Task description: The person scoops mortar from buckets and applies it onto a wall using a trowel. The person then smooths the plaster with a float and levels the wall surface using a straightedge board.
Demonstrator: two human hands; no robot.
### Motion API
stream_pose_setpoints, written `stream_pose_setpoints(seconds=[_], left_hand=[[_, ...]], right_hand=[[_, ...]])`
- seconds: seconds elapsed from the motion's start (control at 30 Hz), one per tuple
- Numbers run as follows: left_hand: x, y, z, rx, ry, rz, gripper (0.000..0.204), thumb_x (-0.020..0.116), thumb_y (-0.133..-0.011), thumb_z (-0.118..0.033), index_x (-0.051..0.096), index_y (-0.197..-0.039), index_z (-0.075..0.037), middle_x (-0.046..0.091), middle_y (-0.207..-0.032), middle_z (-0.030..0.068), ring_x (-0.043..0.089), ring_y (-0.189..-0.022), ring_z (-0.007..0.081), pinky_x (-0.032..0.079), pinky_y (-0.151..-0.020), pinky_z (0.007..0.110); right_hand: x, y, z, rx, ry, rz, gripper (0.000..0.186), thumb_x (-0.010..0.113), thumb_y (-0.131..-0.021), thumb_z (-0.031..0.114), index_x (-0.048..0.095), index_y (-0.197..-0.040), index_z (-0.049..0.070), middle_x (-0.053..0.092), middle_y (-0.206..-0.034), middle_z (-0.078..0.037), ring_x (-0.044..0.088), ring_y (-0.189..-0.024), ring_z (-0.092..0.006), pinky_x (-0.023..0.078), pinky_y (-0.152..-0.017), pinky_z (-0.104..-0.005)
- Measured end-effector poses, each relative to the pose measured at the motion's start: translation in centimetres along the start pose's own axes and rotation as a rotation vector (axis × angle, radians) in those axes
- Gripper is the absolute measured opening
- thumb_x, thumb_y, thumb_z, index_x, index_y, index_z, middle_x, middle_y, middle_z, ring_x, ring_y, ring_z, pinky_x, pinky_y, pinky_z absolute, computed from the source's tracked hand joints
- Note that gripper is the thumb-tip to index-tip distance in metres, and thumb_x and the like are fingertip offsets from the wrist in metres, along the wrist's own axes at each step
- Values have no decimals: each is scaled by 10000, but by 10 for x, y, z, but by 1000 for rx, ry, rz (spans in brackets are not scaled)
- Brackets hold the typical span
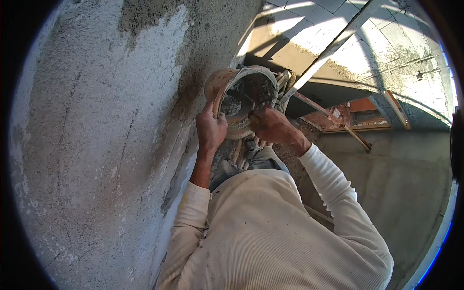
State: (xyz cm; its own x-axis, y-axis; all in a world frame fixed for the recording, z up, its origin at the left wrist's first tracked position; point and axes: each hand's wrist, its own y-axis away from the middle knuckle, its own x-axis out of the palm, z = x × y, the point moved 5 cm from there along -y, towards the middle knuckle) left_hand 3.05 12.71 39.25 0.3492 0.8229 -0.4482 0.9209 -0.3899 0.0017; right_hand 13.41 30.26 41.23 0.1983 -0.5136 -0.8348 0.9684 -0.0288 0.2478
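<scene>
In front of my body is a round, mortar-smeared bucket (pixel 218 83), tilted so that its mouth faces me. My left hand (pixel 211 129) is closed around the bucket's left rim, thumb on the near side. Grey wet mortar (pixel 261 91) coats the inside of the bucket. My right hand (pixel 274 126) is held in a fist at the bucket's lower right edge. It grips something whose handle is hidden by the fingers, and a thin dark edge reaches from it into the bucket.
A rough plastered wall (pixel 106 145) rises close on my left, with darker wet patches near the top. A long wooden pole (pixel 333 46) slants across the upper right. Wooden braces (pixel 357 137) and a grey wall (pixel 386 179) stand at right. My feet are on narrow poles below.
</scene>
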Motion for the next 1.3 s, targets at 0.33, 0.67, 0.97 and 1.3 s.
stream_pose_setpoints(seconds=[0.33, 0.67, 0.97, 1.3], left_hand=[[-8, 10, -72, 495, 115, -5, 675, 529, -875, 160, 528, -1525, -19, 435, -1630, 238, 481, -1475, 304, 461, -1137, 362], [35, 23, 6, -288, 608, -68, 571, 580, -839, 74, 567, -1408, 40, 637, -1302, 76, 615, -1112, 161, 491, -992, 296], [51, 15, 87, -412, 705, -189, 645, 581, -775, 115, 551, -1412, 22, 638, -1337, 103, 623, -1231, 248, 471, -1088, 360], [-26, 70, 140, -482, 648, -335, 569, 650, -701, 104, 626, -1255, -23, 673, -1178, 72, 659, -1021, 234, 534, -913, 345]], right_hand=[[33, 34, -48, 115, -1978, 306, 264, 606, -1034, 142, 650, -1202, -58, 665, -825, -122, 587, -528, -149, 452, -408, -263], [52, 29, -27, 100, -1941, 100, 303, 615, -1035, 137, 640, -1257, -67, 607, -723, -97, 543, -445, -156, 443, -400, -259], [34, 24, -2, 16, -2189, 117, 401, 618, -1026, 184, 584, -1328, -78, 596, -746, -92, 554, -449, -172, 456, -417, -277], [-224, 40, -16, -394, -1593, -894, 461, 647, -983, 110, 556, -1393, -78, 619, -770, -50, 559, -506, -113, 462, -444, -227]])
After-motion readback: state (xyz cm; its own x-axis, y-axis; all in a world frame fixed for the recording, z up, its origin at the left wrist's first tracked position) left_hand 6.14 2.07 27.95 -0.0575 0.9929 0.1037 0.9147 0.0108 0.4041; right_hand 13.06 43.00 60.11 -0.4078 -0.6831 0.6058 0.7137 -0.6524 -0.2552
